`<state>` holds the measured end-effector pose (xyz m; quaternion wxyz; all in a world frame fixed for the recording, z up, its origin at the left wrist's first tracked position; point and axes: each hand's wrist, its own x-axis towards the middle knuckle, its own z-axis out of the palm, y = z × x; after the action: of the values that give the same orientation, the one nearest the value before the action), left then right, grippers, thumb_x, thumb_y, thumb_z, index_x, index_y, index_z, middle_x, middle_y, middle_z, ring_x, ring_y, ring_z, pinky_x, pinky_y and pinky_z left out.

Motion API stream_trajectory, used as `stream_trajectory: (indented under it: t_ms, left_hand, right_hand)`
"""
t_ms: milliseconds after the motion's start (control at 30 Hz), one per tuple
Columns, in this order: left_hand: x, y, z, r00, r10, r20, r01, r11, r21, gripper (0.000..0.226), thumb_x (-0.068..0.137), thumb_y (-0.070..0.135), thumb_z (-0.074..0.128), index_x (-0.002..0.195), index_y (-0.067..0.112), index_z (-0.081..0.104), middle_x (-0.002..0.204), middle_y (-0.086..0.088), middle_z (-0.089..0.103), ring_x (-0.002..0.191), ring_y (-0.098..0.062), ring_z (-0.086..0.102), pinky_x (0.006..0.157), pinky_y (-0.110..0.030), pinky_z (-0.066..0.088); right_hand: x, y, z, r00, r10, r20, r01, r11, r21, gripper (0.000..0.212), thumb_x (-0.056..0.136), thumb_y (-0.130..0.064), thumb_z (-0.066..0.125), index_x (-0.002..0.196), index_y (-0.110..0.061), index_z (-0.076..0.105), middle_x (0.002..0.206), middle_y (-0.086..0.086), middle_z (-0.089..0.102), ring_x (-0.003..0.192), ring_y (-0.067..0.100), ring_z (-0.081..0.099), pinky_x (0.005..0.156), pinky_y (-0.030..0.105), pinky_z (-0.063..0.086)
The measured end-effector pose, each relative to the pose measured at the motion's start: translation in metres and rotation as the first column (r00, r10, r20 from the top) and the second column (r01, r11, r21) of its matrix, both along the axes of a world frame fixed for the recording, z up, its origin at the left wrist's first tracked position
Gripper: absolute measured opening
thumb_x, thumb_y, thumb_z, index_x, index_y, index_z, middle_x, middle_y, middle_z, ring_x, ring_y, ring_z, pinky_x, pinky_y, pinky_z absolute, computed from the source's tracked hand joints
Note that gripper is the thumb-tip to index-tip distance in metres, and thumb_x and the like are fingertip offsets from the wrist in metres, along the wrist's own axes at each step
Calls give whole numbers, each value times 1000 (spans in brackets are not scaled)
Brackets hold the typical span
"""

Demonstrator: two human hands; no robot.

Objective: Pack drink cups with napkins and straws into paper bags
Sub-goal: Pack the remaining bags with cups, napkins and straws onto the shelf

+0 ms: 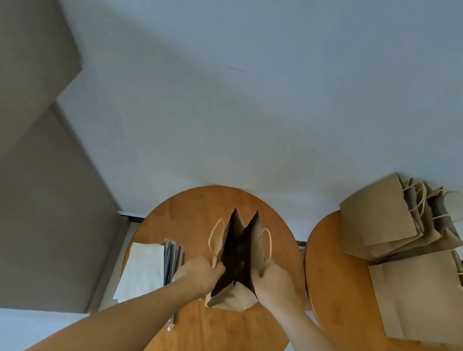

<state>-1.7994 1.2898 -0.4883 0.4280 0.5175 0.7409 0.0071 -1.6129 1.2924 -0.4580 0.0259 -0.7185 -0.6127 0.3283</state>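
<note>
Since it's thin brown paper, the bag (241, 250) should be v. light, floppy and easy to tear or crease, so best held at the top rim w/ both hands, as now, not by the twine handles. Left hand (201, 275) pinches the rim on its side; right hand (273, 285) pinches the opposite rim, pulling the mouth apart. Bag stands upright btwn the two hands on the round wooden desk (192, 219), mouth open, dark inside, side folds still pointing inward; contents can't be made out. Pale sheet, prob. a napkin, shows at the near edge of the bag, just below the hands. Just left of the left hand: white napkins (143, 268) and wrapped straws (172, 260) side by side. Well right of the right hand: flat spare bags (400, 228) piled on a second desk (335, 284). No cups visible.
</note>
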Motion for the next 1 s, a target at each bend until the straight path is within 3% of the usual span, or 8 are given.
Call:
stream_trajectory:
  t_ms: [233,333,467,567,633,767,867,1000]
  left_hand:
    - [3,3,1,926,-178,-332,188,982,-2,17,99,17,57,113,17,66,101,-3,68,90,-20,70,86,-32,59]
    - [1,-2,0,920,-98,-379,109,994,7,16,102,22,52,105,20,67,96,1,68,85,-17,70,84,-30,59]
    - [7,-3,-6,980,51,-194,-33,995,97,32,102,41,40,89,20,60,78,7,64,66,-9,66,57,-20,53]
    - [10,-2,-9,993,-2,-121,14,994,104,45,94,63,36,115,29,55,94,11,67,67,-4,61,49,-15,40]
    - [8,0,-8,996,-55,-73,62,994,89,67,84,76,36,133,32,44,109,10,66,75,-4,59,54,-17,42]
    - [-6,6,5,988,-137,68,134,990,49,91,64,86,43,139,36,33,131,8,58,90,-5,57,66,-16,43]
    - [-22,15,23,969,-216,120,216,976,16,98,68,75,60,149,36,23,154,2,38,132,-22,45,99,-33,42]
    - [-53,34,66,934,-349,78,350,937,8,109,64,64,67,154,38,11,162,1,21,144,-24,29,112,-39,36]
  right_hand:
    - [34,5,-10,998,-26,49,27,999,-22,13,101,-29,51,96,-21,60,87,-3,68,77,14,70,76,31,61]
    - [44,6,-12,998,-45,41,46,999,-15,16,100,-30,53,86,-25,57,80,-6,66,71,13,69,73,30,62]
    - [40,9,-15,1000,-16,-15,15,999,-28,10,101,-32,52,95,-24,53,83,-8,63,72,12,68,72,28,62]
    - [35,9,-13,997,65,-49,-66,998,-18,26,99,-43,52,112,-20,56,91,-8,65,80,10,67,78,27,60]
    - [36,9,-9,991,89,-100,-92,995,-32,51,95,-54,53,133,-21,49,116,-4,66,101,15,67,88,28,57]
    - [41,9,5,977,125,-170,-136,989,-57,84,84,-72,54,152,-28,29,153,-4,42,136,21,46,107,40,46]
    - [39,15,22,969,165,-186,-166,986,7,84,86,-71,53,154,-31,23,160,-6,29,145,19,32,115,42,36]
    - [13,37,53,957,242,-159,-216,963,162,73,92,-66,46,153,-32,24,161,-9,25,147,15,26,118,41,30]
